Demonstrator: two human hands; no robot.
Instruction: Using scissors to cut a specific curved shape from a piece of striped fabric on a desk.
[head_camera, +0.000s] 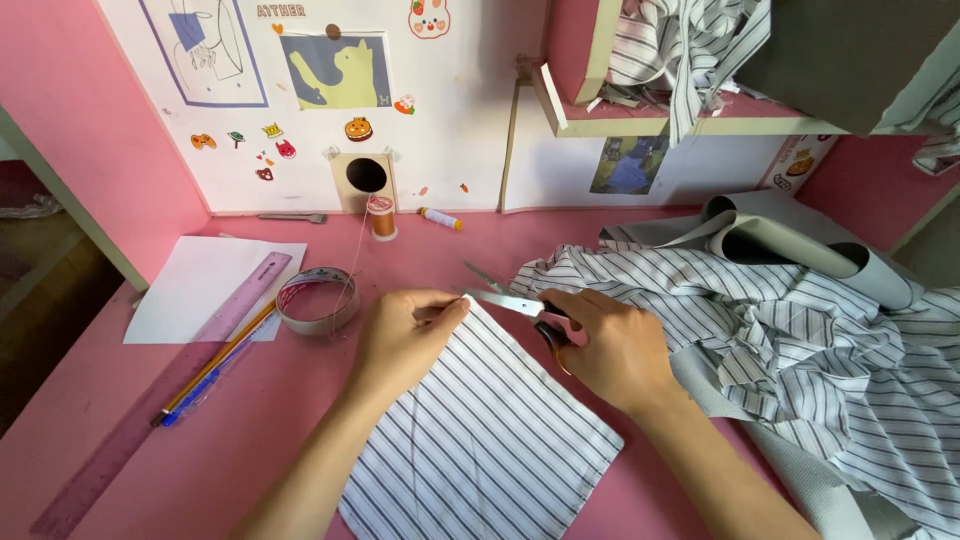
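The left hand (405, 335) rests on the far corner of a flat square of striped cloth (480, 440), its fingers pinched shut on a thin thread near that corner; the thread runs up and away toward a small orange spool (381, 218) standing at the far side of the pink counter (300, 400); the right hand (610, 345) is closed round the pink handles of scissors (510, 300), whose metal blades stand slightly apart and point left, their tips just beside the left fingertips. The cloth is thin and woven, white with dark narrow stripes, and lies near the middle of the counter, its near edge running out of view; a crumpled heap of the same striped cloth (800, 340) is piled to the right, over a smooth grey roll (790, 245). Left of the hands lies a ring of tape (318, 300), round and hollow; farther left are a white sheet of paper (205, 285), a long translucent purple ruler (160, 400) and a yellow pencil (215, 365) lying slantwise.
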